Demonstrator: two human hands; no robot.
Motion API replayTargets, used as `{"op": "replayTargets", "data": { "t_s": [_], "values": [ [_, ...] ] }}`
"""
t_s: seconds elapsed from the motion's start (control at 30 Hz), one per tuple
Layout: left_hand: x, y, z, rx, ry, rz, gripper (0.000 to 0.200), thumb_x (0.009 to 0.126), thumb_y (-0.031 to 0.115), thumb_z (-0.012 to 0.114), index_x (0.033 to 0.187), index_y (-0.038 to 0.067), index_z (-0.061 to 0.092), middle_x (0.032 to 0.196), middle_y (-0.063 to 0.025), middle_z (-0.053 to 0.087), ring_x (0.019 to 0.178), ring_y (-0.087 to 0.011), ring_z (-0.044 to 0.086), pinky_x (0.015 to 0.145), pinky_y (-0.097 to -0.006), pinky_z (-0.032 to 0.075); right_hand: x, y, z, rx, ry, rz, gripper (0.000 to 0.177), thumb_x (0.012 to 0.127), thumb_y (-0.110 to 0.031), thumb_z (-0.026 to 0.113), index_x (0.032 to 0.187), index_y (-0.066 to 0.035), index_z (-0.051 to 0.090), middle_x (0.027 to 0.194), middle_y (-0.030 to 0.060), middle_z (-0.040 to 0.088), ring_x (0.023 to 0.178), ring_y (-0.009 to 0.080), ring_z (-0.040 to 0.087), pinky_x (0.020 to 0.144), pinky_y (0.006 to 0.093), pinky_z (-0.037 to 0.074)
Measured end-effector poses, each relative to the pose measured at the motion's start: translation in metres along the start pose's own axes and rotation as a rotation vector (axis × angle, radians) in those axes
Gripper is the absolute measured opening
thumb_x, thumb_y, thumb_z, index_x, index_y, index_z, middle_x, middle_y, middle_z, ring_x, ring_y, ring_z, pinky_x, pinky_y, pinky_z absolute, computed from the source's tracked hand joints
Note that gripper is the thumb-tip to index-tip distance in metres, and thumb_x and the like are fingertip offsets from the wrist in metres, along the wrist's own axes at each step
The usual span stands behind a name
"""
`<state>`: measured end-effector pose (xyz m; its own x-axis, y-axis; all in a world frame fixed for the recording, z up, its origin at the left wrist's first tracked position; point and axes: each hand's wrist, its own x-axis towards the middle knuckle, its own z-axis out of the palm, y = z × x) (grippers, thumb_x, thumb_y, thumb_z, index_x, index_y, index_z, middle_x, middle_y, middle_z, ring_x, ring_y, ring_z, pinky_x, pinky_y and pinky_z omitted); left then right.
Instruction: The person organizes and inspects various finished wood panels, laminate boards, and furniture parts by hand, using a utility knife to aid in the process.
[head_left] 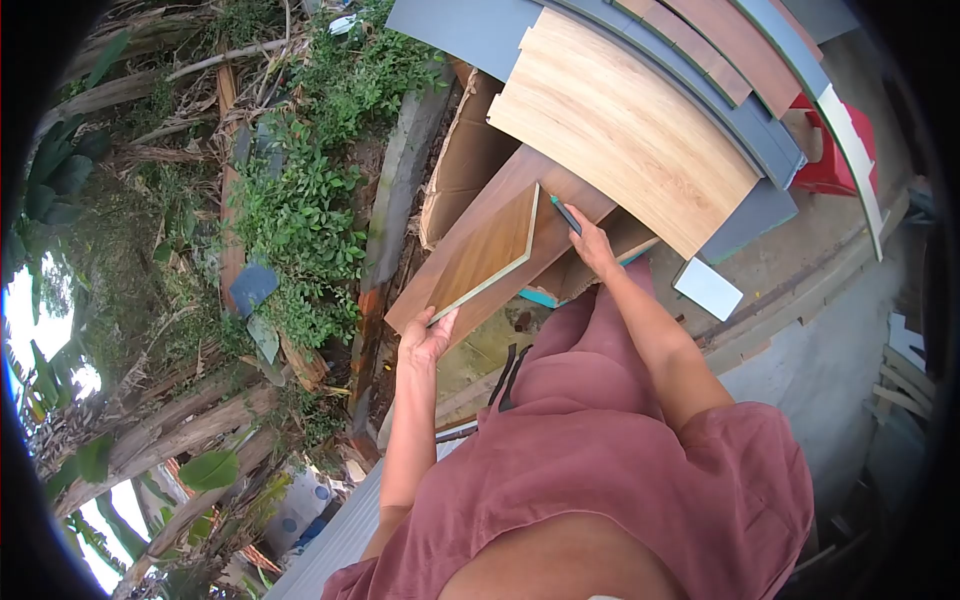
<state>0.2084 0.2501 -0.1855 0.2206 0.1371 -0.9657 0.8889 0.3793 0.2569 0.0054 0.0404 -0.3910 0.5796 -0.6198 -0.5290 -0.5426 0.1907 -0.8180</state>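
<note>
- Your left hand is gripping the slanted board by its near end; the board stretches away from you over the brown plank.
- Your right hand is clasping the slim tool, green tip just beside the board's far corner.

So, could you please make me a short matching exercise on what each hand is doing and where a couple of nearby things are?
1. Left hand
2. Right hand
3. White rectangular piece
4. Brown cardboard

A. Left of the light wood-grain board
B. Holding a slim dark tool with a green tip
C. To the right of the right forearm
D. Gripping the near end of a small brown board

Right pairs: 1-D, 2-B, 3-C, 4-A
</note>
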Motion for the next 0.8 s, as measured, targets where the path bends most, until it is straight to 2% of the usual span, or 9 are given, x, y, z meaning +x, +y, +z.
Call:
{"op": "replayTargets", "data": {
  "t_s": [0.07,0.13,0.2,0.3,0.43,0.5,0.63,0.67,0.8],
  "values": [
    [0.001,0.001,-0.004,-0.009,-0.027,-0.035,0.031,0.095,0.006,0.041,0.121,-0.01,0.036,0.125,-0.0289,0.045,0.113,-0.045,0.049,0.094,-0.0517,0.048,0.002,0.003,-0.004,-0.059,0.004,-0.008,0.053,0.083,-0.012,0.052,0.133,-0.024,0.043,0.109,0.0202,0.059,0.101,0.038,0.056,0.086,0.0434,0.046],
    [0.002,0.004,-0.013,-0.027,-0.058,-0.068,0.032,0.095,0.007,0.044,0.121,-0.01,0.038,0.126,-0.0278,0.045,0.113,-0.0439,0.05,0.094,-0.0516,0.048,0.004,0.006,-0.01,-0.141,0.025,-0.132,0.053,0.082,-0.008,0.051,0.133,-0.019,0.042,0.105,0.0239,0.057,0.099,0.0395,0.056,0.081,0.0418,0.045],
    [0.005,0.008,-0.026,0.013,-0.275,-0.202,0.034,0.09,0.012,0.054,0.12,-0.002,0.045,0.122,-0.0241,0.051,0.113,-0.0391,0.052,0.095,-0.0531,0.046,0.003,0.006,-0.021,-0.165,-0.024,-0.129,0.054,0.082,-0.008,0.052,0.133,-0.019,0.042,0.105,0.024,0.057,0.1,0.0393,0.056,0.081,0.043,0.044],
    [0.023,0.002,-0.042,0.106,-0.308,-0.182,0.038,0.087,0.015,0.061,0.121,0.002,0.047,0.125,-0.0186,0.052,0.114,-0.0361,0.052,0.096,-0.0533,0.044,0.0,-0.001,-0.037,-0.231,-0.091,-0.09,0.054,0.081,-0.011,0.053,0.133,-0.019,0.041,0.101,0.0235,0.058,0.097,0.038,0.057,0.081,0.042,0.044],
    [0.032,-0.017,-0.057,0.281,-0.355,0.088,0.045,0.085,0.017,0.065,0.124,0.006,0.046,0.126,-0.0153,0.052,0.112,-0.0334,0.054,0.093,-0.0529,0.045,-0.014,-0.01,-0.056,-0.213,-0.102,-0.14,0.052,0.083,-0.013,0.05,0.135,-0.018,0.041,0.093,0.0207,0.057,0.085,0.0339,0.058,0.078,0.0361,0.045],
    [0.019,-0.021,-0.056,0.352,-0.421,0.198,0.047,0.085,0.017,0.065,0.126,0.006,0.045,0.125,-0.0143,0.052,0.113,-0.0312,0.053,0.092,-0.0525,0.045,-0.022,-0.013,-0.059,-0.172,-0.067,-0.184,0.052,0.084,-0.015,0.051,0.135,-0.017,0.041,0.085,0.0167,0.056,0.078,0.0256,0.058,0.074,0.033,0.044],
    [0.0,-0.018,-0.051,0.539,-0.506,0.552,0.051,0.087,0.018,0.065,0.131,0.007,0.042,0.124,-0.0105,0.053,0.116,-0.0239,0.05,0.095,-0.0503,0.042,-0.038,-0.057,-0.061,-0.13,-0.071,-0.079,0.05,0.084,-0.016,0.05,0.134,-0.019,0.043,0.094,0.0196,0.06,0.08,0.0315,0.059,0.076,0.0368,0.046],
    [0.005,-0.015,-0.053,0.537,-0.515,0.559,0.052,0.086,0.017,0.066,0.132,0.006,0.043,0.124,-0.0068,0.053,0.118,-0.0186,0.047,0.099,-0.0411,0.038,-0.038,-0.063,-0.059,-0.093,-0.05,-0.147,0.05,0.084,-0.018,0.05,0.134,-0.019,0.043,0.094,0.0179,0.061,0.079,0.0291,0.059,0.077,0.0357,0.046],
    [0.026,-0.002,-0.056,0.617,-0.634,0.671,0.048,0.084,0.016,0.068,0.126,0.003,0.049,0.121,-0.0036,0.054,0.113,-0.015,0.049,0.098,-0.0317,0.036,-0.036,-0.109,-0.051,0.017,-0.051,-0.155,0.049,0.086,-0.021,0.051,0.134,-0.018,0.044,0.087,0.0111,0.061,0.076,0.0214,0.059,0.076,0.0326,0.045]
  ]
}}
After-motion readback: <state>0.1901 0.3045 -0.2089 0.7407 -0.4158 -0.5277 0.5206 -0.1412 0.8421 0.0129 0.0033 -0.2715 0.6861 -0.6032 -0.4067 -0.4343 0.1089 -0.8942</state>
